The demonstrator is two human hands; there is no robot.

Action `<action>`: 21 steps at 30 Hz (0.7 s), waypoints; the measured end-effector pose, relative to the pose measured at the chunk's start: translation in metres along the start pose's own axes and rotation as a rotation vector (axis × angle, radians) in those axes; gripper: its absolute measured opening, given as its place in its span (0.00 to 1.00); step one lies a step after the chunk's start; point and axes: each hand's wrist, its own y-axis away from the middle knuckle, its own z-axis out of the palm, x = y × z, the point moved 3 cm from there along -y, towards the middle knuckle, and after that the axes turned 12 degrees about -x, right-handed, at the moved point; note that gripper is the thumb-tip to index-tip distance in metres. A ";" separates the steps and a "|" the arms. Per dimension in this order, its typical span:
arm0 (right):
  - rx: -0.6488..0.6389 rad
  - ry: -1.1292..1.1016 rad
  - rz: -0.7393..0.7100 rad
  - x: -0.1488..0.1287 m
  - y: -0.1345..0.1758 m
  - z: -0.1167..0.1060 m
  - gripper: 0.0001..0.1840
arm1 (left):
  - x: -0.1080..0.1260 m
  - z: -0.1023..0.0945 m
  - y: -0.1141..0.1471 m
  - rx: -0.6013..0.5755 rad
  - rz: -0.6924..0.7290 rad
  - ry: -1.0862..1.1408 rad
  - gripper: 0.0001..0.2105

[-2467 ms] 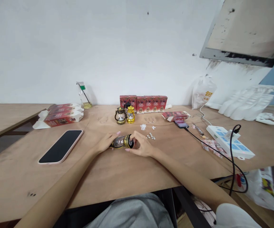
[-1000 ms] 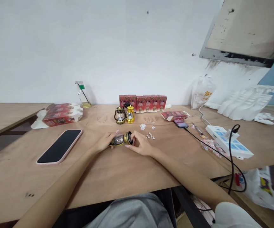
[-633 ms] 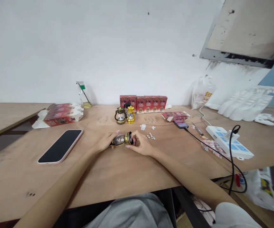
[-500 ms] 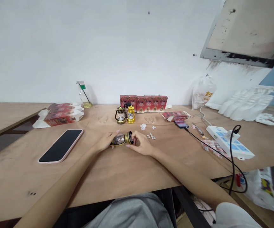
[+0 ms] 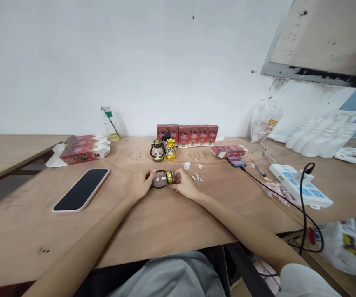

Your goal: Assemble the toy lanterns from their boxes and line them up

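Note:
A small bronze-coloured lantern (image 5: 160,179) with a clear globe lies on its side between my two hands, low over the table. My left hand (image 5: 142,184) is closed round its top end. At the other end, the fingers of my right hand (image 5: 184,183) grip the gold-brown base. Close to my right hand lie several button cells (image 5: 197,177) and a few small white pieces (image 5: 186,165). Just beyond my hands stand a bronze lantern (image 5: 157,151) and a gold lantern (image 5: 171,149), with a black one partly hidden behind them.
Red boxes (image 5: 193,136) line the wall, and another red box (image 5: 229,151) lies to their right. A phone (image 5: 82,189) and opened red boxes (image 5: 83,149) lie at left. At right are a power strip (image 5: 300,185), black cable (image 5: 270,187) and screwdriver (image 5: 260,169).
The lantern has turned, so its globe now faces up more and its base end points less toward the camera. My left hand has shifted slightly right; both hands keep hold.

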 end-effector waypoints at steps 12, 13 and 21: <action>0.063 0.080 -0.084 -0.009 0.006 -0.001 0.20 | -0.004 -0.022 0.008 0.300 -0.055 0.074 0.15; 0.072 0.107 -0.093 -0.009 0.007 -0.001 0.19 | -0.002 -0.024 0.010 0.308 -0.053 0.065 0.14; 0.167 0.404 -0.150 -0.012 0.011 -0.006 0.17 | 0.014 -0.036 0.019 0.372 0.048 -0.055 0.13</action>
